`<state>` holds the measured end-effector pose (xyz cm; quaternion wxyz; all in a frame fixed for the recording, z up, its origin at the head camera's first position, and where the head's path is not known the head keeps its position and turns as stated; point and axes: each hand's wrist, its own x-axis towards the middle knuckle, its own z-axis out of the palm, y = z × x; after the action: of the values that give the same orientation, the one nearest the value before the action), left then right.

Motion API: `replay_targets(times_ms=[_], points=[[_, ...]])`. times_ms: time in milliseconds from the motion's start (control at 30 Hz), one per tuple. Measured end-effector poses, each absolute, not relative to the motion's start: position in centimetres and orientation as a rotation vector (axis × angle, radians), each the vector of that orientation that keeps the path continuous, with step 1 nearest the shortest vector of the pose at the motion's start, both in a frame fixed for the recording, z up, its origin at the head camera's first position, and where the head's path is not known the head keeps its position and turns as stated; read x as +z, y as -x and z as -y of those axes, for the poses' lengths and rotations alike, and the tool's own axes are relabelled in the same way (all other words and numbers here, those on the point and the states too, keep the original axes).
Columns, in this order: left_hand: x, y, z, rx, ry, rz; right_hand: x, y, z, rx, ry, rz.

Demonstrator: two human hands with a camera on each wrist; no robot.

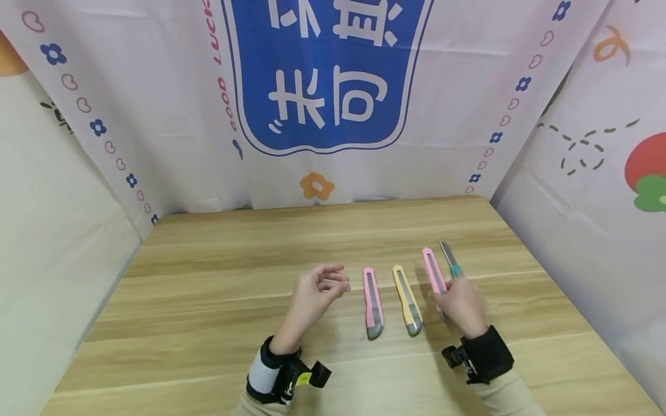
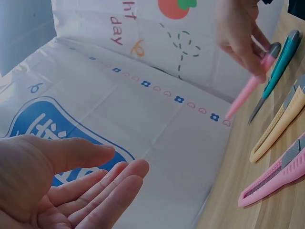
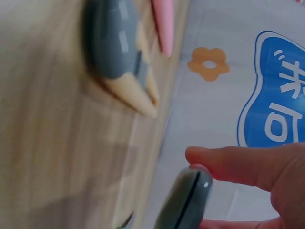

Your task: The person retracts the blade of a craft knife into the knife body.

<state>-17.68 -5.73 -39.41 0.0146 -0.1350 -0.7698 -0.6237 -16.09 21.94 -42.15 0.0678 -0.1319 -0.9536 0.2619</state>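
Note:
My right hand point(image 1: 463, 306) pinches a pink utility knife point(image 1: 433, 268) between thumb and fingers; the left wrist view shows that knife point(image 2: 248, 95) lifted off the table. Beside it lies a teal utility knife point(image 1: 455, 270) with its blade out, partly hidden by the hand in the head view. To the left, a yellow utility knife point(image 1: 407, 300) and another pink utility knife point(image 1: 372, 303) lie side by side on the wood. My left hand point(image 1: 314, 300) hovers left of these, holding nothing, its fingers loosely bent.
The wooden table point(image 1: 208, 312) meets a white printed cloth point(image 1: 171, 115) at its back edge. More printed cloth point(image 1: 588, 190) hangs along the right side. Each wrist wears a strapped camera point(image 1: 283, 370).

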Motion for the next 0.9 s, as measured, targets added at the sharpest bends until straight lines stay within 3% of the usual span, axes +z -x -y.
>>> replay_targets(times_ms=[900], points=[[-39.0, 17.5, 6.8, -2.022, 0.426, 2.401, -44.8, 16.7, -22.4, 0.62, 0.633, 3.084]])
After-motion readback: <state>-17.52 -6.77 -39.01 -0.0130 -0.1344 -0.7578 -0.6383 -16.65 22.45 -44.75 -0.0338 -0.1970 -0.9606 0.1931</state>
